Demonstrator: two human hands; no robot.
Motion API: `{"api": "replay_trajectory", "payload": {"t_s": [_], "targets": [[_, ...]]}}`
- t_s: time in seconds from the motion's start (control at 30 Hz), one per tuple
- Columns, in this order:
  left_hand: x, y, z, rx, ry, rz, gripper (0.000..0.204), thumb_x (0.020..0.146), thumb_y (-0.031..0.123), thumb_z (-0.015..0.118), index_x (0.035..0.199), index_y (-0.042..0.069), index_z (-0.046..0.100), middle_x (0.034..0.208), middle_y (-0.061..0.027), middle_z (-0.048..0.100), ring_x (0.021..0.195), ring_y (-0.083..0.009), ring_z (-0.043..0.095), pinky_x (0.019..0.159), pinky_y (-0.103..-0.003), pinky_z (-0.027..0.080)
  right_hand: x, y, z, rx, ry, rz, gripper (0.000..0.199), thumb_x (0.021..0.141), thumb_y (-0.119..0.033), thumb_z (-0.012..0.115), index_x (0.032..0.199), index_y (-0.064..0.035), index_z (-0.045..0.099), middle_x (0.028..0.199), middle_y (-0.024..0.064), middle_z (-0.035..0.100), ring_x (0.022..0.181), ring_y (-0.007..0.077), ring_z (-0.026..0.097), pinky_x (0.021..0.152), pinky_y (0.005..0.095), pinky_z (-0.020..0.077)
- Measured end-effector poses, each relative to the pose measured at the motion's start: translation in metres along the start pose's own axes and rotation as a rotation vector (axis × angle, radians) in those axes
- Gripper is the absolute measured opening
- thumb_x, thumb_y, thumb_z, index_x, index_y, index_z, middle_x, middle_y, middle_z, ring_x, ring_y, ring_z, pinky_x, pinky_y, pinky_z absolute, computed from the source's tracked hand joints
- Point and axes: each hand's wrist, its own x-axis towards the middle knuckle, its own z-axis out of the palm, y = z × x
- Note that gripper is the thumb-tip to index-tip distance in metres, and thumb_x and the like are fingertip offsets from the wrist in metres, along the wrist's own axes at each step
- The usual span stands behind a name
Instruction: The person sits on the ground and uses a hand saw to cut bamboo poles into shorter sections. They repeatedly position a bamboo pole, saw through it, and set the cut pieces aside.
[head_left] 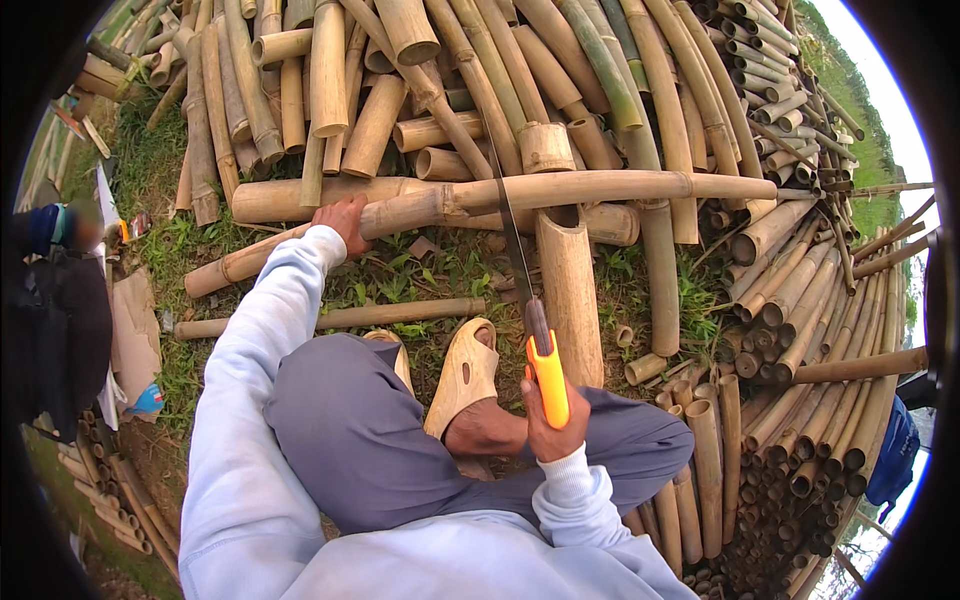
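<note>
Across a thick, pale-tan bamboo log (572,310) lies a long, tan, jointed bamboo pole (620,188). Left hand (344,222) closed over the pole, left of the blade. Right hand (556,425) gripping a yellow-handled, dark-bladed handsaw (537,325). Blade crosses pole; kerf depth not discernible. Step, judged: sawing. Next stroke calls for firm left hold, straight pull.

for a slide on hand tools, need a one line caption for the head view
Right hand gripping an orange-handled saw set across a bamboo pole, left hand holding the pole.
</note>
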Motion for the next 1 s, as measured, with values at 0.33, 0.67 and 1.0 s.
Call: {"api": "replay_trajectory", "payload": {"t_s": [0.33, 0.67, 1.0], "targets": [[0.006, 0.013, -0.003, -0.018, -0.066, 0.003, 0.063, 0.069, 0.029, 0.088, 0.118, 0.004, 0.057, 0.114, -0.0239, 0.071, 0.106, -0.044, 0.068, 0.094, -0.052, 0.055, 0.03, 0.012, 0.009, -0.022, 0.033, 0.008, 0.013, 0.092, -0.009, 0.074, 0.095, 0.0016, 0.066, 0.068, 0.0095, 0.062, 0.059, 0.0144, 0.057, 0.059, 0.0327, 0.0483], [0.011, -0.002, 0.001, -0.021, -0.128, 0.041, 0.062, 0.065, 0.032, 0.086, 0.113, 0.003, 0.06, 0.109, -0.0245, 0.072, 0.104, -0.044, 0.069, 0.093, -0.05, 0.055, -0.049, -0.008, -0.031, -0.137, 0.022, -0.05, 0.023, 0.09, -0.005, 0.073, 0.112, 0.0022, 0.071, 0.08, 0.0179, 0.07, 0.071, 0.0235, 0.072, 0.067, 0.034, 0.0541], [-0.017, 0.004, 0.038, 0.045, 0.312, 0.086, 0.056, 0.066, 0.013, 0.087, 0.111, 0.006, 0.054, 0.111, -0.0181, 0.063, 0.107, -0.0395, 0.065, 0.096, -0.045, 0.052, 0.033, 0.017, 0.015, 0.008, 0.062, -0.054, 0.013, 0.094, -0.009, 0.071, 0.096, 0.0021, 0.065, 0.072, 0.0093, 0.063, 0.064, 0.0132, 0.059, 0.06, 0.0335, 0.0476]]}}
